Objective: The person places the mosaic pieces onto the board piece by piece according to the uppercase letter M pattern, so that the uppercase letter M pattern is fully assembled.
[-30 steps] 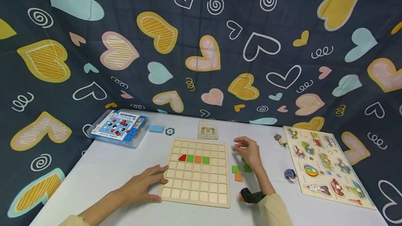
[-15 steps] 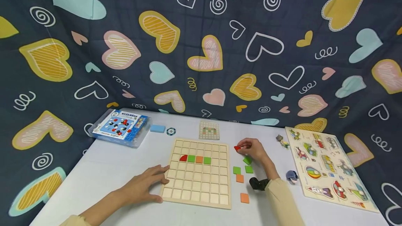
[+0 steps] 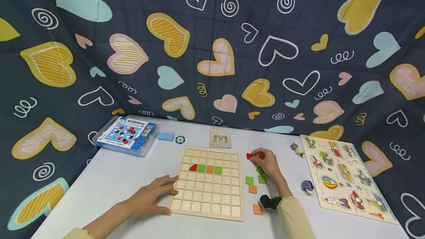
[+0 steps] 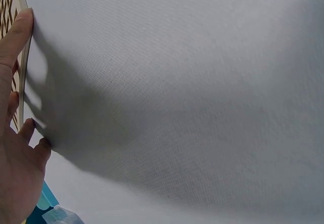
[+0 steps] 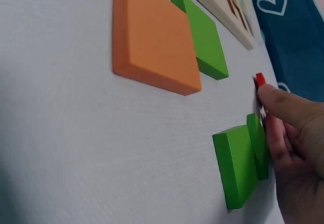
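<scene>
My left hand (image 3: 149,196) rests with spread fingers against the left edge of a wooden grid board (image 3: 212,218). The left wrist view shows those fingertips touching the board's side. In one row of the board sit a red quarter-circle tile (image 3: 193,168), a green square (image 3: 201,168), an orange square (image 3: 210,169) and another green square (image 3: 218,170). Right of the board, my right hand (image 3: 267,162) pinches a second red tile (image 3: 249,156) between thumb and fingers, just above or on the table. Most of that tile is hidden in the right wrist view.
Loose green tiles (image 3: 249,180) and orange tiles (image 3: 258,209) lie right of the board. A pattern card (image 3: 220,138) is behind it. At left stand a boxed set (image 3: 126,135), a blue block (image 3: 165,136) and a round chip (image 3: 180,139). A picture puzzle (image 3: 348,180) and small figures (image 3: 307,186) lie right.
My right hand has taken hold of the red tile and drawn it slightly toward me from where it was reaching. The left hand has stayed at the board's edge.
</scene>
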{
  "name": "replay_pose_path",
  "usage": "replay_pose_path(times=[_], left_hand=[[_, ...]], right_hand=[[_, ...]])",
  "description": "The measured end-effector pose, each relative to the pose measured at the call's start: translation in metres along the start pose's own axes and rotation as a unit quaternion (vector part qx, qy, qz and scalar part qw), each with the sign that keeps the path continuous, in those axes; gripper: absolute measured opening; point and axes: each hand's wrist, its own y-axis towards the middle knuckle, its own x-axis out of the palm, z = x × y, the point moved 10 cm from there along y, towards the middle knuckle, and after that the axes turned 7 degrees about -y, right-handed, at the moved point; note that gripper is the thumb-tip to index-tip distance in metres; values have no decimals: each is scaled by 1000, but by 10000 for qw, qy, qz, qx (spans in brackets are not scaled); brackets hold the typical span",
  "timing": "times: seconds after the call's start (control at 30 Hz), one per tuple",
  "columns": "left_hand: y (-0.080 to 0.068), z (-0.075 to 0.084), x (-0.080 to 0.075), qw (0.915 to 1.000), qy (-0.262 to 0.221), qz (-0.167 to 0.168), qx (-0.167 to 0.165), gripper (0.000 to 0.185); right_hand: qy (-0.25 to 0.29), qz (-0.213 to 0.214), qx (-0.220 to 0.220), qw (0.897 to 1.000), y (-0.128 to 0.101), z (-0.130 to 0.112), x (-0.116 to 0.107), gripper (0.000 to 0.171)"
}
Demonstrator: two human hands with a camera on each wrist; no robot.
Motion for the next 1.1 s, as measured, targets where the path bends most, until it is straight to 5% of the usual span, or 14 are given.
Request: replay_pose_path(times=[0.53,1.1], left_hand=[[2,0,2,10000,-10,-12,-33,48],[-1,2,1,9999,55,86,67,45]], right_hand=[[420,305,-62,9986,-19,-11,-5,18],[1649,-276,-196,9857,-56,-45,28,23]])
